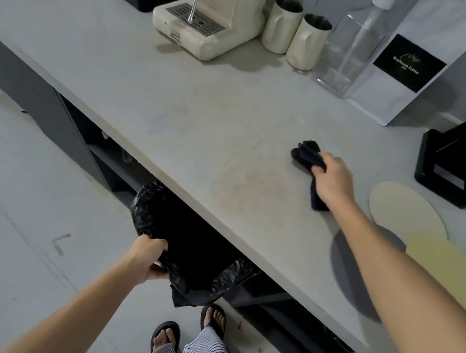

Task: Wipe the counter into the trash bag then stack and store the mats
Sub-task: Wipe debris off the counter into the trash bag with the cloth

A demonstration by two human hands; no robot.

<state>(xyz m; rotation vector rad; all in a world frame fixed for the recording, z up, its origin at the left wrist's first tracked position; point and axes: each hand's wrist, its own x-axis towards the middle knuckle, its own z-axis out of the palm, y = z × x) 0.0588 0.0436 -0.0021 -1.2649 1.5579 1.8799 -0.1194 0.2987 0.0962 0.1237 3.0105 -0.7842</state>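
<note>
- The right hand [334, 179] is closed around a dark cloth [308, 157], bunched and pressed flat to the worktop [192, 116], roughly midway between its front and back edges and toward the right end.
- The left hand [150, 257] grips the rim of a black trash bag [199, 250], holding its mouth open just below the worktop's front edge.
- The cloth looks soft and limp; a loose tail hangs out behind the palm, so it is best held gathered in the fist with the flat of the fingers pressing down.
- The bag is thin, crinkly film, light and floppy. It will likely sag shut unless the rim is pinched firmly and kept taut against the edge.
- Three round mats lie at the right front of the worktop: a cream mat [408, 210], a grey mat [356, 273] and a yellow mat [449, 275], overlapping one another.
- They appear thin, flat and light; I judge each is easiest lifted by sliding a fingertip under the rim, or by drawing it off the front edge.
- No crumbs are clear enough to see; faint stains mark the surface near the front edge.
</note>
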